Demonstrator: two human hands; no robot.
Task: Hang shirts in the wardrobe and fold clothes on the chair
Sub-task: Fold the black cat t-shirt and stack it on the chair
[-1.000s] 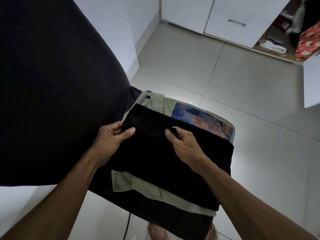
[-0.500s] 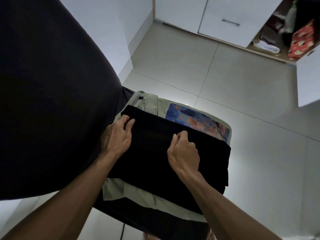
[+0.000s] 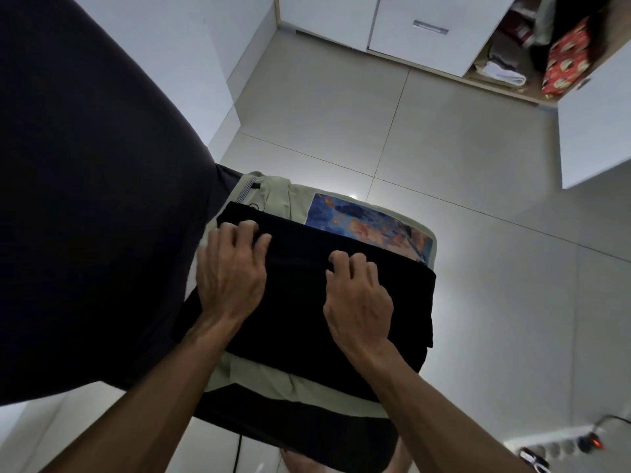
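Black garment (image 3: 307,302) folded on pile – left hand (image 3: 232,278), right hand (image 3: 358,298) both pinching it

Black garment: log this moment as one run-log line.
stage: folding | left hand: pressing black garment | right hand: fingers curled on its fold | under: beige shirt | wardrobe: open

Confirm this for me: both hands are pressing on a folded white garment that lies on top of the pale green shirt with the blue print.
Not quite. The head view shows the folded garment under the left hand and right hand is black, not white. The rest holds: it lies on top of the pale green shirt with the blue print.
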